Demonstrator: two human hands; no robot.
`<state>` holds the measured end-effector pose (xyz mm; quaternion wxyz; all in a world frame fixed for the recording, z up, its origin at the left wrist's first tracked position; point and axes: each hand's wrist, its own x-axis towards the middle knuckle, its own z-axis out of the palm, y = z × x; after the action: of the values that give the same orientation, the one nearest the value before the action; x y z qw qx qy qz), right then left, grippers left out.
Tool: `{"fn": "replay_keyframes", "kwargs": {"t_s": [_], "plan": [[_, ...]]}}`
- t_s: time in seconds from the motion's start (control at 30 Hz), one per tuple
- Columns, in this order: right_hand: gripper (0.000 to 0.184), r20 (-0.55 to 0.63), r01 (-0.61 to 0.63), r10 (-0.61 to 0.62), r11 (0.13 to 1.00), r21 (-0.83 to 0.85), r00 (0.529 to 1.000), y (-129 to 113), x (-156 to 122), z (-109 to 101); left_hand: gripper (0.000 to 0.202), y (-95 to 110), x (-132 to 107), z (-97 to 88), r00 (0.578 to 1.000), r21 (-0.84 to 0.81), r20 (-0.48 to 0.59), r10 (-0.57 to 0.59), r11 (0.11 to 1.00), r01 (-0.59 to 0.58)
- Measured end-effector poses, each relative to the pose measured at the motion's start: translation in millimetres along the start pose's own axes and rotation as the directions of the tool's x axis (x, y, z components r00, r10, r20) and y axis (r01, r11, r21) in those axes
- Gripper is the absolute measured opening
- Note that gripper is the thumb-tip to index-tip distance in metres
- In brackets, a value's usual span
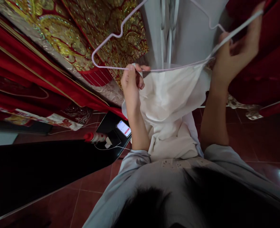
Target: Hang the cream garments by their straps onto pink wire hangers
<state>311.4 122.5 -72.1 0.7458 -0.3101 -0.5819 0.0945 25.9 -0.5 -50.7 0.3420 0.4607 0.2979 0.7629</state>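
A thin white wire hanger (pixel 111 36) is held up in front of me, its lower bar running across the middle. A white garment (pixel 170 107) hangs from that bar and down toward my chest. My left hand (pixel 131 82) is closed, pinching the bar and the top edge of the cloth. My right hand (pixel 235 53) is raised at the upper right, fingers curled round a white strap of the garment (pixel 239 27) and the hanger's right end.
Red and gold embroidered garments (pixel 66 41) hang at the left and dark red velvet (pixel 268 63) at the right. A lit phone (pixel 124 128) lies charging on a black surface (pixel 35 171) beside a red-capped object (pixel 90 136). The floor is red tile (pixel 261 136).
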Motion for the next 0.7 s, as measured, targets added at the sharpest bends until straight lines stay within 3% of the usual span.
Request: {"fn": "replay_keyframes", "kwargs": {"t_s": [0.03,0.07,0.1,0.13,0.2,0.3,0.37,0.43,0.57,0.7], "plan": [[0.057,-0.179,0.118,-0.111,0.993,0.025,0.977,-1,-4,-1,0.038,1,0,2.1,1.000,0.001,-0.016,-0.010,1.000,0.010],[0.043,-0.332,0.210,-0.189,0.977,0.030,0.924,-5,-9,-2,0.038,3,-1,4.2,0.999,0.002,-0.030,-0.026,1.000,0.026],[0.030,-0.436,0.270,-0.230,0.962,0.030,0.870,-10,-13,-2,0.038,6,-2,6.3,0.998,0.000,-0.037,-0.046,0.999,0.046],[0.023,-0.465,0.279,-0.230,0.960,0.038,0.855,-16,-18,-1,0.036,8,-3,8.4,0.997,-0.006,-0.040,-0.066,0.998,0.066],[0.031,-0.387,0.218,-0.182,0.975,0.051,0.904,-30,-28,3,0.033,13,-5,12.0,0.995,-0.023,-0.033,-0.098,0.995,0.097],[0.049,-0.056,0.044,-0.042,0.999,0.021,0.998,-53,-41,14,0.033,18,-7,15.5,0.992,-0.023,-0.027,-0.121,0.992,0.121],[0.046,0.170,-0.027,0.030,0.999,-0.025,0.985,-67,-48,22,0.038,20,-7,15.9,0.988,-0.004,-0.057,-0.141,0.990,0.141],[0.041,0.289,-0.060,0.075,0.996,-0.060,0.954,-79,-51,26,0.038,21,-7,14.4,0.980,0.011,-0.092,-0.174,0.984,0.176],[0.043,0.280,-0.110,0.118,0.993,-0.046,0.953,-89,-49,24,0.029,22,-5,5.2,0.974,0.070,-0.113,-0.195,0.976,0.204],[0.040,0.227,-0.172,0.159,0.984,0.037,0.961,-87,-45,25,0.027,27,-1,-8.5,0.952,0.115,-0.258,-0.163,0.974,0.198]]}}
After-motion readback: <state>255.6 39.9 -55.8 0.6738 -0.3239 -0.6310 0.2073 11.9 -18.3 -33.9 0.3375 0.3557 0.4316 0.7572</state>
